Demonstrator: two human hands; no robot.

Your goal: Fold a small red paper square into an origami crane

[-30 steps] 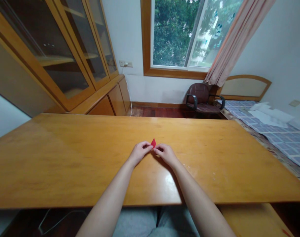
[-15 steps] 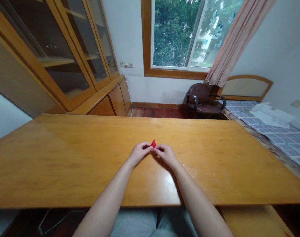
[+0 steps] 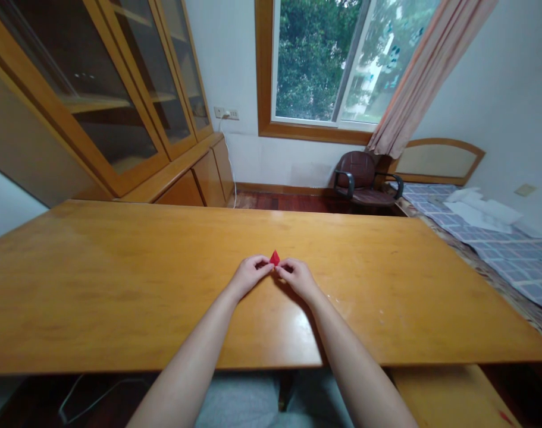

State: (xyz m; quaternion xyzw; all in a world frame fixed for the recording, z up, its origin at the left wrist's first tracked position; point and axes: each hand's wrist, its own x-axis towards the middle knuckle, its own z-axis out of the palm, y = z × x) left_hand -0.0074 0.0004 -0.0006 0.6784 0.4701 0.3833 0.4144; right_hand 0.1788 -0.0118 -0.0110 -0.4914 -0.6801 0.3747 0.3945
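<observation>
A small red piece of folded paper (image 3: 275,257), pointed at its top, is held just above the middle of the wooden table (image 3: 141,285). My left hand (image 3: 251,273) pinches its lower left side between thumb and fingers. From the other side, my right hand (image 3: 296,274) grips the lower right edge the same way. Both thumbs nearly meet below the paper, and the fingertips hide its lower corners.
A glass-fronted cabinet (image 3: 132,89) stands beyond the table at the left. Past the far edge are a dark office chair (image 3: 357,175) and a window (image 3: 306,65). On the right is a bed (image 3: 489,232). An open drawer (image 3: 444,392) juts out below the near edge.
The view has shifted slightly, so everything sits a little further left. Both hands keep their pinch on the red folded paper, with hardly any movement.
</observation>
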